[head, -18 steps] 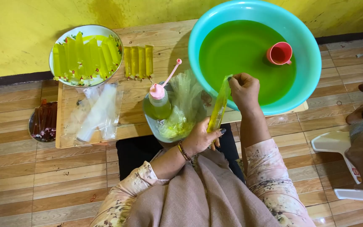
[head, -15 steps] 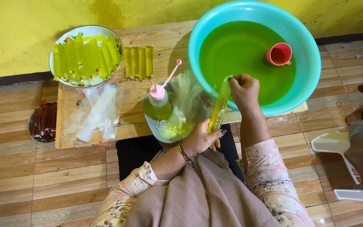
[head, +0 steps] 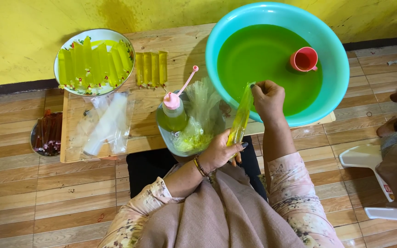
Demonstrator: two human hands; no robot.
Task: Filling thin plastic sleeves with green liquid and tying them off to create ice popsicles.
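- Gripping a long, thin plastic tube bag of yellow-green liquid (head: 241, 120) at both ends, the person is holding it slanted at the centre of the frame, just in front of the near rim of the turquoise basin (head: 336, 59).
- The right hand (head: 268, 98) is pinching the bag's top, fingers pressed together on the empty plastic neck above the liquid line.
- The left hand (head: 220, 150) is cupping the lower end, fingers curling around the filled part and clamping it lightly.
- The bag is looking soft and floppy; I would judge it light but sloshing, slippery if wet, and liable to bulge or burst under a hard squeeze. The dry neck at the top seems the safest place to take hold, with the bottom supported from below.
- The basin is sitting at the upper right, holding green liquid with a small pink cup (head: 304, 59) floating in it.
- A squeeze bottle with a pink nozzle (head: 172, 112) is standing in a tray beside crumpled empty bags (head: 197, 124), just left of the left hand.
- A bowl of filled yellow tubes (head: 93, 62) is resting at the upper left of the low wooden table (head: 143, 128), with four more tubes (head: 151, 68) lying next to it.
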